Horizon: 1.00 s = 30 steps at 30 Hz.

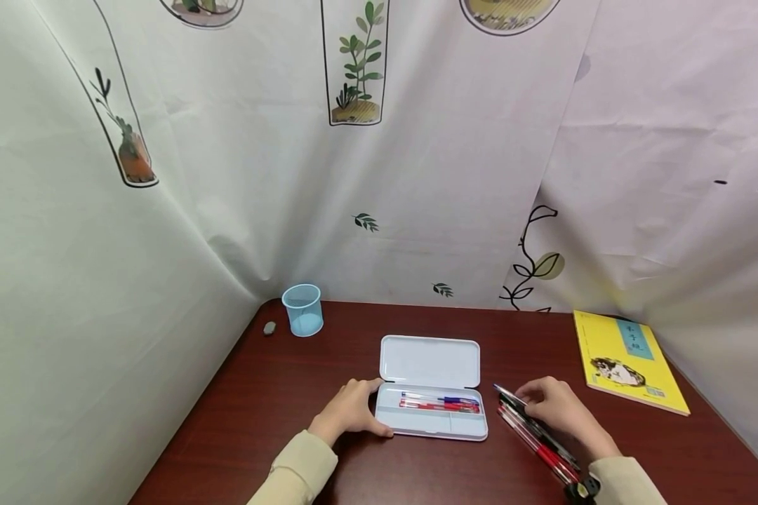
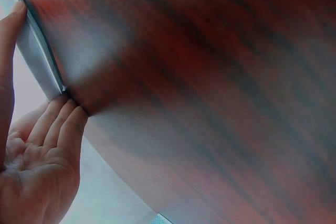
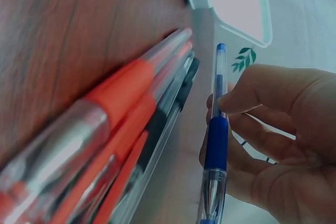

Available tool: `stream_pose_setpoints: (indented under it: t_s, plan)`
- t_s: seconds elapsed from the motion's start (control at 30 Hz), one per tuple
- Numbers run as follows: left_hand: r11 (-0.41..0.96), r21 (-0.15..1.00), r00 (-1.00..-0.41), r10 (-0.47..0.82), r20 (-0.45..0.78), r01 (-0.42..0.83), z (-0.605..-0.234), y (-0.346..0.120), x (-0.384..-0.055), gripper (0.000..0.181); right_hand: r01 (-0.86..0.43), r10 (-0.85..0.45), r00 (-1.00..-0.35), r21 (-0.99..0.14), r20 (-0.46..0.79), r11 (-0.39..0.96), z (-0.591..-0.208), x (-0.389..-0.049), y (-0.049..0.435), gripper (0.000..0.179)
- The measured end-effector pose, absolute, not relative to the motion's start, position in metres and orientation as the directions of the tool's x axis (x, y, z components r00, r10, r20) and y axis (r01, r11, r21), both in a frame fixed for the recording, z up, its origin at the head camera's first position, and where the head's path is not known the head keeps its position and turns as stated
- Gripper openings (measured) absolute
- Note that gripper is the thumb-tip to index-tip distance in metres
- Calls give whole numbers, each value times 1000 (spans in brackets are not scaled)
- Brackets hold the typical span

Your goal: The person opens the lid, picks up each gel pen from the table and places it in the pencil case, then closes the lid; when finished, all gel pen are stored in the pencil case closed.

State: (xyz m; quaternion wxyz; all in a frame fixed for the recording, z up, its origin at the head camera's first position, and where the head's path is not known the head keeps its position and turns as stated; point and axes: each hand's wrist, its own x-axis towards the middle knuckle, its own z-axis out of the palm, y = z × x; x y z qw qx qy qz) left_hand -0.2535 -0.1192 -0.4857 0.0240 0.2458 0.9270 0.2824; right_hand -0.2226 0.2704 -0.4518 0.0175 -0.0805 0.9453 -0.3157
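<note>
Dark-red worktop (image 1: 227,449), plant-print cloth (image 1: 455,175) behind. My right hand (image 1: 561,405) pinches a blue pen (image 3: 217,137); my left hand (image 1: 349,408) grips the pencil case (image 1: 429,359). Yellow book (image 1: 628,365): lettering (image 1: 634,340) too small.

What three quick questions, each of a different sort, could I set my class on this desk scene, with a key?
1. Multiple choice. What colour is the grip of the pen pinched by the right hand?
A) Red
B) Blue
C) Black

2. True or false. In the head view, the yellow book lies to the right of the cup.

3. Fill the gap with two words. The left hand touches an open ____ ____ with pens inside.

Key:
1. B
2. True
3. pencil case
</note>
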Motion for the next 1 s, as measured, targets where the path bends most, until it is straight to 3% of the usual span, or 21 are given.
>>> stream_pose_setpoints:
  t_s: [0.33,1.0]
  plan:
    - [726,531,-881,464,91,437,-485,-121,-254,88,-225,-237,-969,-623,65,749,-449,-226,256,17]
    - [725,533,-881,465,90,437,-483,-118,-251,85,-233,-260,-964,-639,52,733,-444,-238,219,21]
